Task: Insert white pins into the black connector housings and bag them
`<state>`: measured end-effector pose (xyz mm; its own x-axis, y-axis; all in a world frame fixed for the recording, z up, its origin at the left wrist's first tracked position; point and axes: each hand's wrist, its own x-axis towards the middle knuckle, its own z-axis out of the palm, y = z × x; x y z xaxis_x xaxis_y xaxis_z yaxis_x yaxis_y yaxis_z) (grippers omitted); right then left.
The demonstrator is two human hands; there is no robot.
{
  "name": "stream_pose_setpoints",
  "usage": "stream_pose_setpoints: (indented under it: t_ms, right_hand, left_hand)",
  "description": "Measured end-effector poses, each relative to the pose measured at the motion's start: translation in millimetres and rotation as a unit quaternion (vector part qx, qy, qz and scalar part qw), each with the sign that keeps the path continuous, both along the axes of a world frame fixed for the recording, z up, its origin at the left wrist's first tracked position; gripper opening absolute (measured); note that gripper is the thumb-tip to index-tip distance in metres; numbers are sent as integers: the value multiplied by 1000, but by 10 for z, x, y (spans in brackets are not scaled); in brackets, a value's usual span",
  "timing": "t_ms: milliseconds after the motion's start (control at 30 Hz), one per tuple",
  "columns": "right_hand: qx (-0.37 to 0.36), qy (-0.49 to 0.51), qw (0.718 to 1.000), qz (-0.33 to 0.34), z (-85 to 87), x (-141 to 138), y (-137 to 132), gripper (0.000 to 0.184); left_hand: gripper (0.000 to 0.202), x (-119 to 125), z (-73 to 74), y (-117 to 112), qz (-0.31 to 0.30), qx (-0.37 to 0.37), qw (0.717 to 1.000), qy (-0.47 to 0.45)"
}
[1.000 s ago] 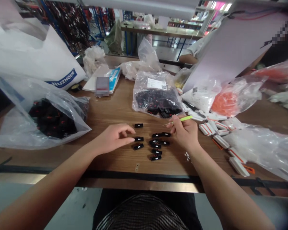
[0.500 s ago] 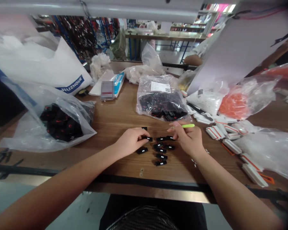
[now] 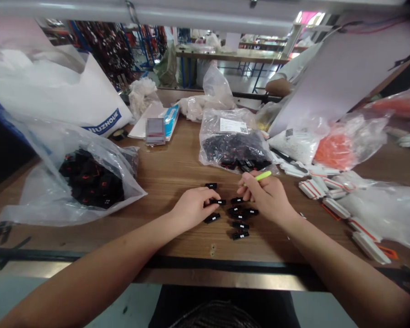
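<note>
My left hand (image 3: 192, 207) rests on the table with thumb and fingers closed on a small black plastic part (image 3: 220, 202) marked with two white dots. Held in my right hand (image 3: 268, 197) is a slim tool with a yellow-green handle (image 3: 263, 175); its working tip is hidden by the fingers. Between and below the hands lie several similar black parts (image 3: 241, 225), most with white dots facing up. One black part (image 3: 211, 186) sits just beyond my left fingers, and another black part (image 3: 212, 218) lies just below them.
An open plastic bag (image 3: 30, 205) of black parts stands at left, and a labelled clear bag (image 3: 234, 125) of them lies ahead. White-and-orange pieces (image 3: 310, 189) and bags of white pieces (image 3: 299, 143) and orange pieces (image 3: 335, 148) crowd the right. A booklet (image 3: 172, 119) lies at the back.
The view has shifted slightly, so the table items appear farther right. My right hand has come closer to my left, and its tool is tilted more steeply. My left hand keeps the black part.
</note>
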<state>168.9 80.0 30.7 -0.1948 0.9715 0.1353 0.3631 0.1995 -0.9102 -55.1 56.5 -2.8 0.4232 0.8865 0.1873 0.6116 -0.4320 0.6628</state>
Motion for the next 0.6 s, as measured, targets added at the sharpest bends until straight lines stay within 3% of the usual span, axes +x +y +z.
stream_pose_setpoints:
  t_ms: [167,400,600]
  right_hand:
    - [-35,39,998,-21,-100,-54,-35,50]
    - [-12,34,999,31,-190,-80,-150,46]
    - [10,37,999,27,-201,-123,-201,44]
  left_hand:
    - [14,9,15,-28,4,1,1000,-4]
    - [12,37,33,-30,19,-23,999,-21]
    - [11,45,34,-37,24,-27,999,-31]
